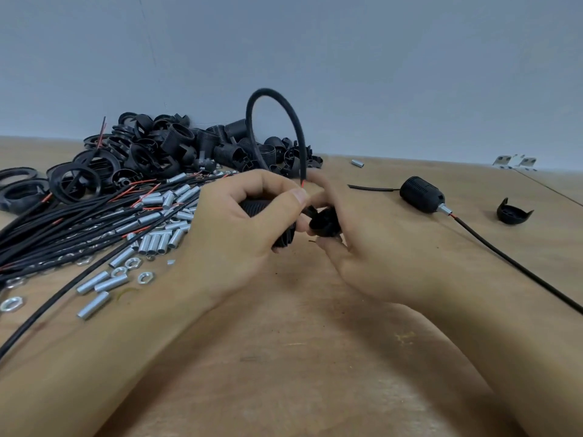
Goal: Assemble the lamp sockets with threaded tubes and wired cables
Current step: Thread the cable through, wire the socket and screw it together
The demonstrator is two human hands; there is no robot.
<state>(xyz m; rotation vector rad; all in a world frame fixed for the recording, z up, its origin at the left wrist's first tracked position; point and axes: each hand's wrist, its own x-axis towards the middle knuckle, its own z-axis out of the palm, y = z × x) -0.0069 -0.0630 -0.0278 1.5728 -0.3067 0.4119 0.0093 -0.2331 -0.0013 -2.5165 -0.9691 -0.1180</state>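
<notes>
Both hands meet mid-table over the wooden table [303,357]. Left hand [239,228] is curled round a ribbed black socket body [285,239], thumb on top. Right hand [356,247] pinches a black socket cap [325,222] just beside the body at its 3 o'clock; the two parts are touching or nearly so, can't tell which. A black cable [268,121] loops up from between the hands toward 12 and comes back down, its red wire tip [302,183] ending at the fingertips. At 10 o'clock: pile of black socket parts [164,146]. At 9 o'clock: bundle of black cables [79,222] with red ends, threaded tubes [157,241] and nuts [145,276] scattered over and beside it. At 2 o'clock: an assembled socket [421,195] lying on its side with its cable running off toward 4, a loose cap [512,212] near it, metal brackets [515,161] by the wall.
</notes>
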